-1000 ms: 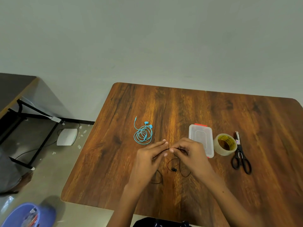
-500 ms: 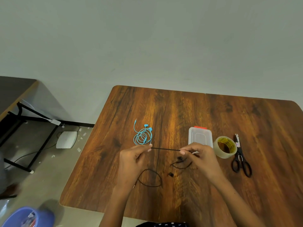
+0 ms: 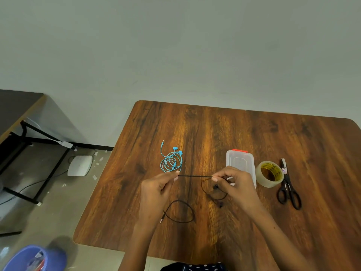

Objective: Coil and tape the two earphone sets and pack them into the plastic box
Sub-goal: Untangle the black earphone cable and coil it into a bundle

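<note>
A black earphone cable [image 3: 195, 176] is stretched taut between my two hands above the wooden table [image 3: 293, 222]. My left hand [image 3: 158, 190] pinches its left end, and a loop with the plug hangs down onto the table below it. My right hand [image 3: 237, 184] pinches the right end, with the earbuds and a loop dangling beneath. A blue earphone set [image 3: 172, 161] lies loosely coiled on the table behind my left hand. The clear plastic box [image 3: 239, 161] with a red latch sits closed behind my right hand.
A roll of clear tape [image 3: 270, 174] stands right of the box, with black scissors [image 3: 289, 188] beside it. Off the table's left edge are a dark desk [image 3: 15, 108], a white device [image 3: 80, 165] on the floor and a blue tub [image 3: 33, 259].
My hands have pulled apart, drawing the black cable into a straight line between them. The left hand moved left and the loop with the plug dropped onto the table.
</note>
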The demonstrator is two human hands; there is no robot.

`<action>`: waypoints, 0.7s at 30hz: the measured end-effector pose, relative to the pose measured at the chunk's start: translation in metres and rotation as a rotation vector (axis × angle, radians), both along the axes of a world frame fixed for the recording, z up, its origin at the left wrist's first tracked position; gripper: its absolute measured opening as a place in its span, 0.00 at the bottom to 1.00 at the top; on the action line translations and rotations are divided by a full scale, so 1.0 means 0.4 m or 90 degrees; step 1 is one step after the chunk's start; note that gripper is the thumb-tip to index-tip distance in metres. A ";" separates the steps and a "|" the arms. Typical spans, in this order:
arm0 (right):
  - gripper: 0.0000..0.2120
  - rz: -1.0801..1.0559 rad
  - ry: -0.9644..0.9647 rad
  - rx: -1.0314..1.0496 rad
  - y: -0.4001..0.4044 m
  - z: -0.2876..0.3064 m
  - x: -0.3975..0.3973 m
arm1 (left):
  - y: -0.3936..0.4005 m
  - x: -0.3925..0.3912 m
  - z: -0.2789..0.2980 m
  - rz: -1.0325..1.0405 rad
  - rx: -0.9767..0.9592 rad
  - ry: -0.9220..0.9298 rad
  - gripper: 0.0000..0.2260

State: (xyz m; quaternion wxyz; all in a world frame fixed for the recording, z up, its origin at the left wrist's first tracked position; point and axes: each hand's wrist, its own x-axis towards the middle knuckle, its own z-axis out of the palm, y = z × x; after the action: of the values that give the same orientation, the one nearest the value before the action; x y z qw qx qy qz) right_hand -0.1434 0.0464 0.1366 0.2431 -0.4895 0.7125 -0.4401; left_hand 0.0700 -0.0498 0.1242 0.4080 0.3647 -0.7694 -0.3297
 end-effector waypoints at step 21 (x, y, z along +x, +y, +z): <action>0.05 0.101 0.027 -0.036 -0.031 0.048 0.050 | 0.028 -0.086 0.010 -0.123 -0.071 -0.027 0.15</action>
State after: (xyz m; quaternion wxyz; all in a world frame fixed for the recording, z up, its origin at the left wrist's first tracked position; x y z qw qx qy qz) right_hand -0.1233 0.0341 0.1556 0.2484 -0.5604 0.6634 -0.4291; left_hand 0.0355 -0.0387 0.1282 0.3776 0.2727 -0.8264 -0.3165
